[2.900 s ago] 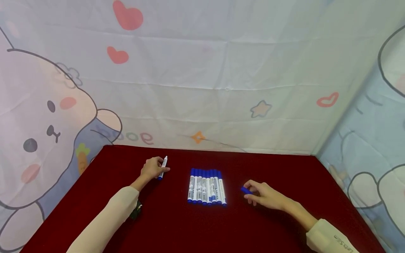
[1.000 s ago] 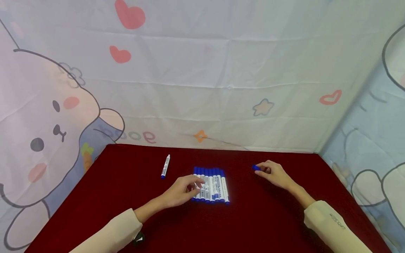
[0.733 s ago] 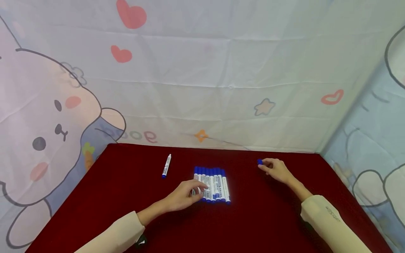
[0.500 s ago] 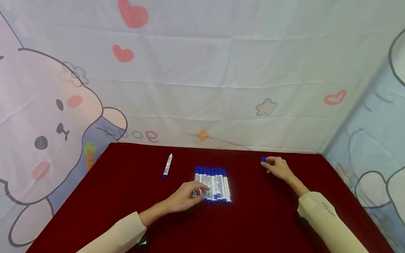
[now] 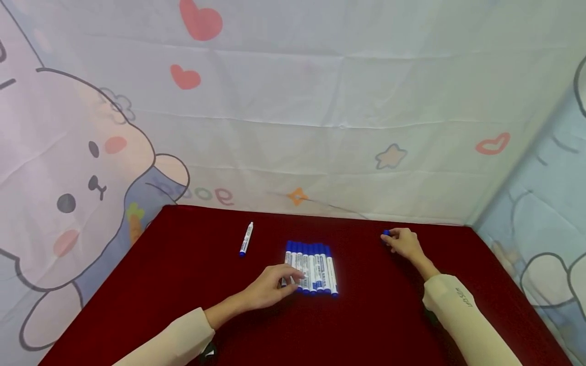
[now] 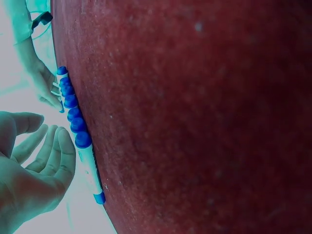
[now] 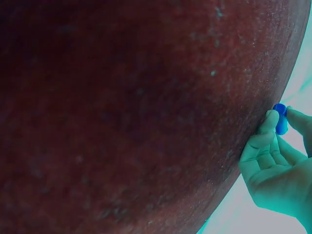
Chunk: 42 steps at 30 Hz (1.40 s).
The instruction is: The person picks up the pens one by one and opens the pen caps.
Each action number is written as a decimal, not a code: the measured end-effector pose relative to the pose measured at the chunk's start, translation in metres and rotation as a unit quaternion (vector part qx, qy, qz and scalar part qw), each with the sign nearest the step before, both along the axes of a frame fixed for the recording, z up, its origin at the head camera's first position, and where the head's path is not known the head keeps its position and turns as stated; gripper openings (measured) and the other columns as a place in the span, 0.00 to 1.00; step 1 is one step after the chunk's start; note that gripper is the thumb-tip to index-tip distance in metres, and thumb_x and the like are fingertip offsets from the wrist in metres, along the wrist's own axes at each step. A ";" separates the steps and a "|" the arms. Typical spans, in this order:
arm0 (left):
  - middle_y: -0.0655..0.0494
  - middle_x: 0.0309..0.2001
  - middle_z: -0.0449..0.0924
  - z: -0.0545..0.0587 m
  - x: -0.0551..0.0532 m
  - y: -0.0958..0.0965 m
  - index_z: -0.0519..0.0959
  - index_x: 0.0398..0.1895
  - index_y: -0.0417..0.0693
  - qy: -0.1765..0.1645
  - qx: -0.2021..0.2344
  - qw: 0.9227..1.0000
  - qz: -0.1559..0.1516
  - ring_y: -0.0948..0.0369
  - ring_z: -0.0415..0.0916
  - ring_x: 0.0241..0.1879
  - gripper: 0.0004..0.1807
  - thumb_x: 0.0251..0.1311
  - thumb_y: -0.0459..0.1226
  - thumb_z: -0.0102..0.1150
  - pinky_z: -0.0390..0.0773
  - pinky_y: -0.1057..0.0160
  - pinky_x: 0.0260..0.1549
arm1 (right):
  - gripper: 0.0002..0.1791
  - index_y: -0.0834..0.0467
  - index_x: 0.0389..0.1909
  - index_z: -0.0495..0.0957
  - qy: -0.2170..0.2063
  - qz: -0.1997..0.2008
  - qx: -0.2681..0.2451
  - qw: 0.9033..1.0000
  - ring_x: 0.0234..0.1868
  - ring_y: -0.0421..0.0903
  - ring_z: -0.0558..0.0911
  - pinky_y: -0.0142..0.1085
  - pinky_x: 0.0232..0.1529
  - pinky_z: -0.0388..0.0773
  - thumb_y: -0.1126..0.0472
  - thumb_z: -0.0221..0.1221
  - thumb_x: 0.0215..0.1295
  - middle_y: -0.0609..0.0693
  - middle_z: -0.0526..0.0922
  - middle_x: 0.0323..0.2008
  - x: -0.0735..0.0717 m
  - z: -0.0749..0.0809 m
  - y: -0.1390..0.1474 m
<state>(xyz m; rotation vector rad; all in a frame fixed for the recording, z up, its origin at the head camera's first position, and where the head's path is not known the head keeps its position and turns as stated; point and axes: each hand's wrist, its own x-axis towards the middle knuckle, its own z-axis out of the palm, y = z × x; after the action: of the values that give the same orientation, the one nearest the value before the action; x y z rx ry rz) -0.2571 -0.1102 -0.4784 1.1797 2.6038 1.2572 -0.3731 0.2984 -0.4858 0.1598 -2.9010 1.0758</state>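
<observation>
A: A pale printed backdrop [image 5: 293, 81] hangs behind a dark red tabletop [image 5: 183, 264]. What are the hands doing there?

B: The left hand [image 5: 270, 287] has its fingers apart and loosely curved by the left part of a row of markers [image 5: 316, 269], gripping nothing; whether they touch the row I cannot tell. The right hand [image 5: 404, 243] pinches a blue cap [image 7: 281, 122] between thumb and fingertip.

A: What is different?

B: The right fingers have the cap farther from the body than a moment ago, and the left fingers, earlier at the uncapped marker [image 5: 246, 239], are now at the row. That marker lies alone, beyond and left of the left fingers. I take the work to be at setting the cap aside.

A: Anything to read?

B: The word "good" [image 5: 201, 193], mirrored, beyond the left fingers. The marker labels [image 5: 318, 283] are too small, no brand shows, and the lettering [image 5: 464, 297] on the right sleeve [image 5: 450, 305], behind the right fingers, is unclear
</observation>
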 end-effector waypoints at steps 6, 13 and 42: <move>0.42 0.44 0.86 0.001 -0.004 -0.003 0.82 0.52 0.34 0.010 0.007 1.000 0.012 0.60 0.81 0.38 0.13 0.65 0.26 0.59 0.80 0.70 0.37 | 0.30 0.79 0.60 0.72 -0.015 -0.024 0.014 1.000 0.22 0.37 0.81 0.31 0.27 0.77 0.56 0.60 0.74 0.67 0.87 0.38 0.001 -0.002 -0.005; 0.46 0.37 0.83 -0.001 -0.017 -0.003 0.80 0.55 0.31 0.019 0.003 0.998 0.067 0.62 0.79 0.33 0.17 0.63 0.25 0.58 0.79 0.71 0.35 | 0.30 0.78 0.61 0.72 -0.024 -0.029 0.031 0.999 0.22 0.38 0.80 0.33 0.26 0.76 0.54 0.57 0.76 0.64 0.88 0.36 0.002 0.003 -0.005; 0.38 0.44 0.74 -0.012 -0.053 0.001 0.68 0.63 0.24 -0.024 -0.055 0.988 0.140 0.56 0.76 0.37 0.28 0.61 0.29 0.62 0.78 0.64 0.39 | 0.24 0.73 0.61 0.73 -0.023 0.077 0.020 0.997 0.25 0.50 0.85 0.34 0.25 0.79 0.57 0.56 0.76 0.62 0.87 0.31 0.031 0.039 -0.027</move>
<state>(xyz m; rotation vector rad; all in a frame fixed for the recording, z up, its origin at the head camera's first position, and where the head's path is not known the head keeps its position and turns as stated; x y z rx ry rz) -0.3102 -0.1097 -0.4904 0.7772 2.8355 1.1423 -0.3421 0.2712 -0.4472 0.3714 -2.9941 1.0566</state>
